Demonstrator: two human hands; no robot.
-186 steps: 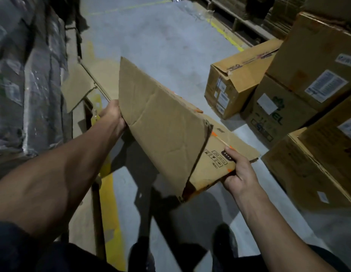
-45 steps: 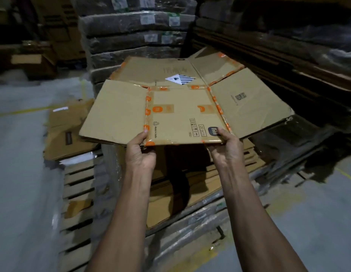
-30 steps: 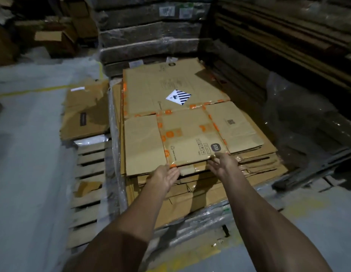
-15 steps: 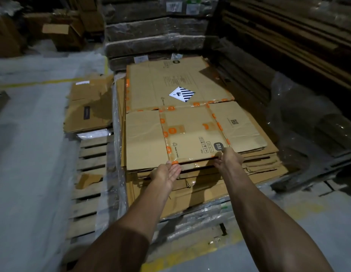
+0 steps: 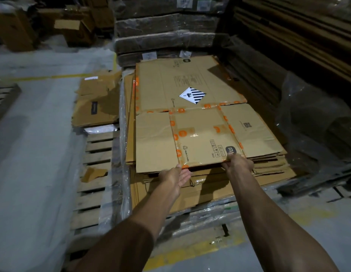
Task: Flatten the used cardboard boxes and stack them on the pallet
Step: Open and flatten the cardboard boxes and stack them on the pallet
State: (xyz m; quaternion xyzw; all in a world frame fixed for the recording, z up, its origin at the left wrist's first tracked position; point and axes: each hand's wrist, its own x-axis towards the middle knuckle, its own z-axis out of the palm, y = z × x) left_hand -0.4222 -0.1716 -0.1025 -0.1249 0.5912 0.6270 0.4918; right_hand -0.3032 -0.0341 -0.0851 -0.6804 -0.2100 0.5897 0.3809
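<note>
The right hand (image 5: 239, 163) is curled over the near edge of the flattened box (image 5: 190, 122), thumb on top beside the dark logo, so the edge is pinched; the left hand (image 5: 175, 176) is spread, palm turned up, with fingertips at or just under the same edge near an orange tape mark. The box is laid open on top of the stack of flattened cardboard (image 5: 210, 185), which is carried by the wooden pallet (image 5: 96, 154). The step in hand is judged to be the squaring of this sheet on the stack: the near edge should be nudged into line with the sheets below, the panels pressed flat, and the fingers slid out without the sheet being dragged back. More loose cardboard (image 5: 98, 103) is seen lying on the pallet's left part. Beyond, a grey concrete floor (image 5: 33, 154) with yellow lines, wrapped bundles (image 5: 166, 36) behind the stack and dim boxes at the far left are made out.
</note>
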